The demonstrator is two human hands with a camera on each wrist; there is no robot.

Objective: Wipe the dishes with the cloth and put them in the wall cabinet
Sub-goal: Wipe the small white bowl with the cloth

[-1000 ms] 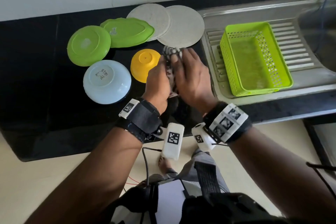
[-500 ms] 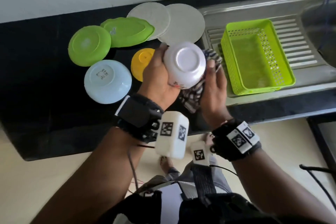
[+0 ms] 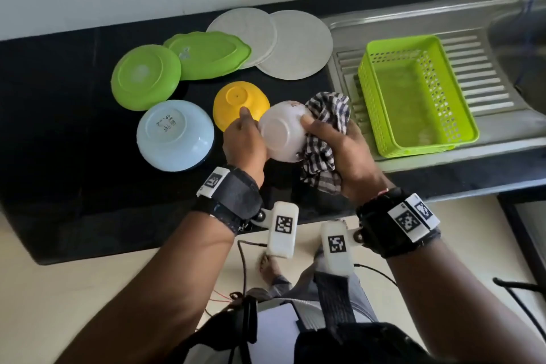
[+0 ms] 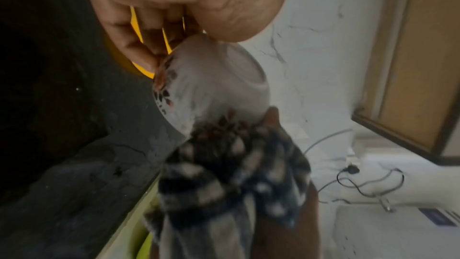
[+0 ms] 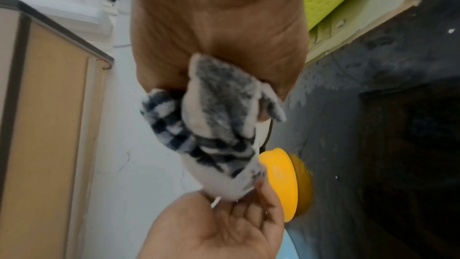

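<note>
A small white bowl point(image 3: 282, 134) with a dark floral pattern is held bottom-up above the black counter point(image 3: 74, 139). My left hand point(image 3: 243, 142) grips its left side. My right hand point(image 3: 339, 145) holds a black-and-white checked cloth point(image 3: 325, 139) against the bowl's right side, thumb on the bowl. The left wrist view shows the bowl point(image 4: 211, 86) with the cloth point(image 4: 236, 174) bunched under it. In the right wrist view the cloth point(image 5: 214, 125) covers most of the bowl. How my left fingers lie inside the bowl is hidden.
On the counter, all upside down: a yellow bowl point(image 3: 236, 97), a pale blue bowl point(image 3: 174, 134), a green round plate point(image 3: 144, 78), a green shaped plate point(image 3: 206, 53), two grey plates point(image 3: 295, 44). A green basket point(image 3: 413, 91) sits on the steel drainboard point(image 3: 487, 74). A wall cabinet point(image 4: 410, 56) shows nearby.
The bowl has turned and dropped slightly, its base now facing left and up. My right hand with the cloth moved up around the bowl's right side.
</note>
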